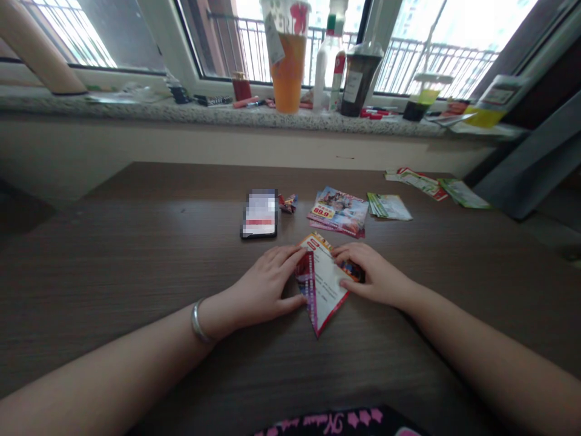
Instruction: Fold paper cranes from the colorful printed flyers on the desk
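Note:
A printed paper leaflet (327, 278), partly folded into a kite shape, lies on the table with its sharp point towards me. My left hand (272, 281), with a silver bangle at the wrist, holds the leaflet's left side, fingers on the purple folded flap and thumb lower on its edge. On the other side my right hand (374, 272) grips the leaflet's right side. Its fingertips touch the upper edge and its thumb lies on the white face. A dark, colourful flap shows partly under the right hand.
Beyond the hands lie a phone (259, 213), a small folded paper piece (288, 203), a stack of colourful leaflets (339, 211) and green-white papers (389, 206). More papers (422, 183) rest at the back right. The windowsill (218, 115) bears cups, bottles and pens.

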